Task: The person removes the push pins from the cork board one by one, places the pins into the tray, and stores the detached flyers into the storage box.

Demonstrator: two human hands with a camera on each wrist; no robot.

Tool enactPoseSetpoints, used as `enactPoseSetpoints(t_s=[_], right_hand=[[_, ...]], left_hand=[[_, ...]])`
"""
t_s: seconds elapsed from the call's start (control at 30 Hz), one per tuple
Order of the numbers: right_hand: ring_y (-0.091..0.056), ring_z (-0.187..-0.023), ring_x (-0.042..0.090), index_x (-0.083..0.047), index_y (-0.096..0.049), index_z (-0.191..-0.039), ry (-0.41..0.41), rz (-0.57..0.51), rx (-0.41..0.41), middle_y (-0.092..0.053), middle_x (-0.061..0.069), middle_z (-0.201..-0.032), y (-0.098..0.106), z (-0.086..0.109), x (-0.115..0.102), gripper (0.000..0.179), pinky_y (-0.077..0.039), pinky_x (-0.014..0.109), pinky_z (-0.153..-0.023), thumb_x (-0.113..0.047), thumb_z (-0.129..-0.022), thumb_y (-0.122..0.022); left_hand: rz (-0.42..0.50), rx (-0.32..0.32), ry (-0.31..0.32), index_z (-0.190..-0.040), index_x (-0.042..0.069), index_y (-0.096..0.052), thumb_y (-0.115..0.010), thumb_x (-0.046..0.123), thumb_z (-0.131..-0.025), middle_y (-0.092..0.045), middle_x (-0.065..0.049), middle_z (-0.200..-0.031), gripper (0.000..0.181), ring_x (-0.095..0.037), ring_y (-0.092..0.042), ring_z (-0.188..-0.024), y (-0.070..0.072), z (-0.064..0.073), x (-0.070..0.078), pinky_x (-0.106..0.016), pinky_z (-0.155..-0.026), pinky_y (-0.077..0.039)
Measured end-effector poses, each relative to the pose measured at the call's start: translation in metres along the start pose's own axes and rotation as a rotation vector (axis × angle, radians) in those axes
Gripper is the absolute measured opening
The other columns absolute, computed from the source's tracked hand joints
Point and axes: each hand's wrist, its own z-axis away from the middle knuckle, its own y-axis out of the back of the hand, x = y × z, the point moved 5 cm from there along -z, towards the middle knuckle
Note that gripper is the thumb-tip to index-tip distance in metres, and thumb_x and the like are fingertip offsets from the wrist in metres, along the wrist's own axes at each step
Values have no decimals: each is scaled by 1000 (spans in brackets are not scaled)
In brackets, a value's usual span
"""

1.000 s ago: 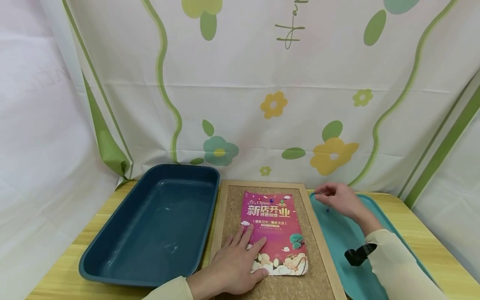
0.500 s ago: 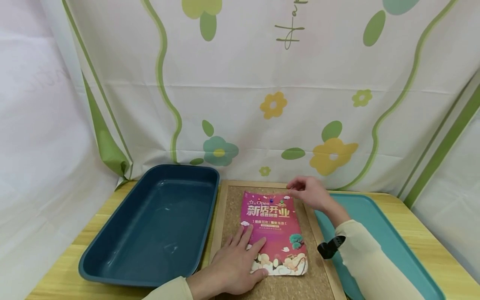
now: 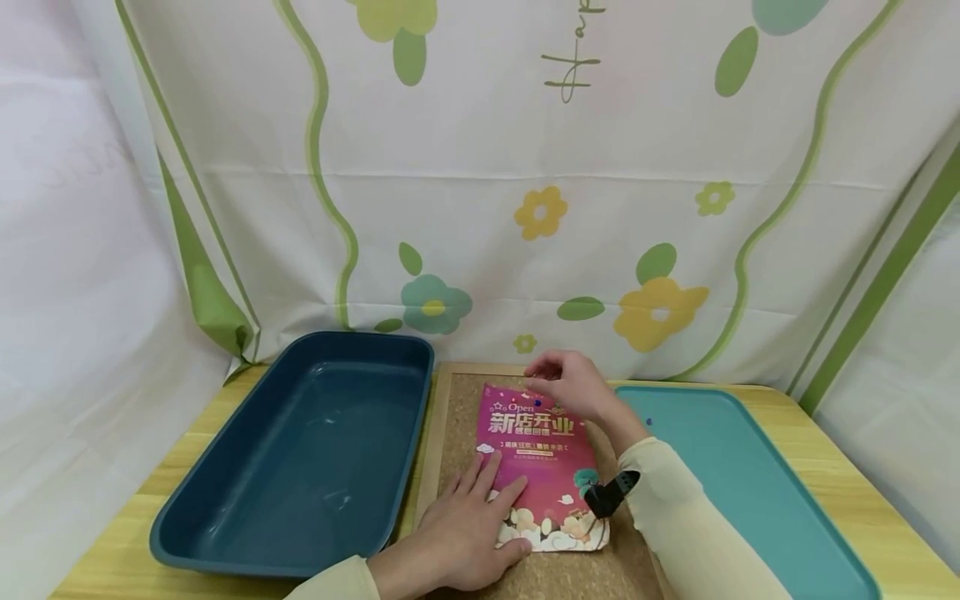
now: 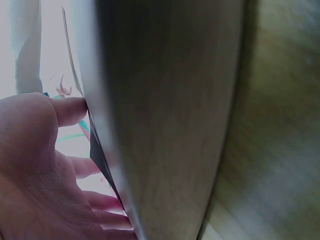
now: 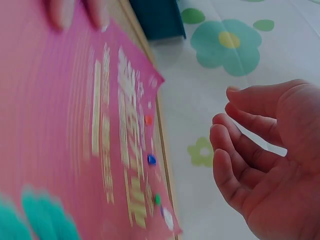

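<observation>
A pink and red poster (image 3: 543, 475) lies on a cork board (image 3: 465, 408) with a wooden frame. Along its top edge, the right wrist view shows a red push pin (image 5: 148, 120), a blue push pin (image 5: 151, 159) and a green push pin (image 5: 157, 199). My left hand (image 3: 468, 521) rests with spread fingers on the poster's lower left. Above the top right of the poster hovers my right hand (image 3: 573, 387). Its fingers bend loosely, thumb and fingertips apart, and nothing shows between them. The left wrist view is mostly filled by the board's blurred edge.
A deep dark blue tray (image 3: 161, 542) stands left of the board. On the right, a flat turquoise tray (image 3: 735, 475) carries a small blue pin (image 3: 649, 422). A flowered cloth (image 3: 480, 208) hangs behind the wooden table (image 3: 840, 450).
My right hand has moved left from over the turquoise tray to the top of the poster. The left hand keeps its place. The small pin on the tray stays where it was.
</observation>
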Motion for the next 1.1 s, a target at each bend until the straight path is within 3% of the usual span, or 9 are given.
enactPoseSetpoints(t_s=[0.33, 0.73, 1.1], right_hand=[[-66, -94, 23, -6, -75, -117, -74, -124, 1, -72, 9, -106, -28, -14, -13, 22, -54, 30, -76, -21, -101, -72], [-64, -91, 19, -12, -77, -110, -120, -131, 52, -72, 7, -101, -45, -19, 12, 13, -50, 29, -75, -20, -101, -74], [-67, -91, 19, -5, -77, -113, -131, -180, 93, -74, 10, -102, -44, -16, 29, 15, -54, 29, -76, -9, -99, -74]], left_hand=[[-3, 1, 2, -164, 37, -40, -62, 65, -97, -22, -7, -179, 76, -36, -17, -166, 0, 0, -1, -63, -128, -29], [0, -5, -4, -164, 37, -40, -61, 65, -98, -22, -7, -179, 75, -36, -17, -167, -1, -1, -1, -63, -128, -30], [-3, -12, 8, -163, 38, -40, -62, 66, -97, -21, -6, -179, 76, -36, -17, -167, -1, -1, -1, -65, -127, -30]])
